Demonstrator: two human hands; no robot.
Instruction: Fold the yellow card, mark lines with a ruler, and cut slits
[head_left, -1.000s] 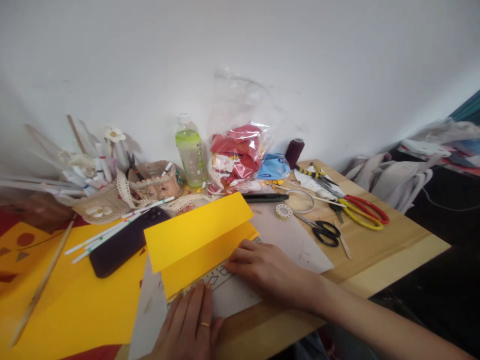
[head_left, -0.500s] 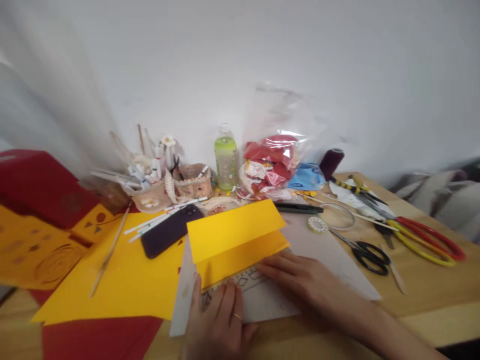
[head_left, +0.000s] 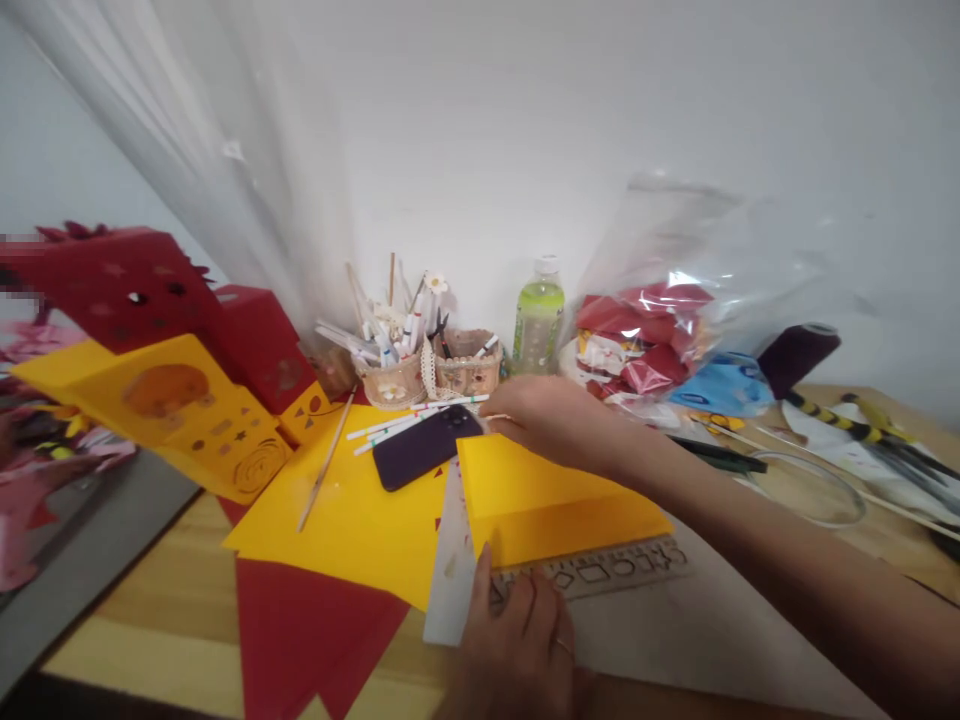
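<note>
My left hand [head_left: 521,635] presses a clear stencil ruler [head_left: 600,573] down with bent fingers, its index finger along the left edge of a folded yellow paper [head_left: 555,495]. The ruler lies along the paper's near edge. My right hand [head_left: 544,415] reaches across above the paper to the ends of several white pens [head_left: 397,430], beside a dark phone [head_left: 424,447]. Its fingers curl downward and the fingertips are mostly hidden, so I cannot tell whether it holds a pen. A grey-white board [head_left: 450,610] lies under the folded paper.
Yellow sheet [head_left: 345,545] and red sheet [head_left: 300,630] lie at left, with a wooden stick [head_left: 328,460]. Red-and-yellow box figure [head_left: 225,420] stands beyond. Pen baskets [head_left: 469,375], a green bottle [head_left: 538,315] and a plastic bag [head_left: 645,330] line the wall. Pliers [head_left: 847,415] lie at right.
My right hand has left the ruler and moved up and left over the folded paper to the pens. My left hand stays on the ruler. The view has turned left.
</note>
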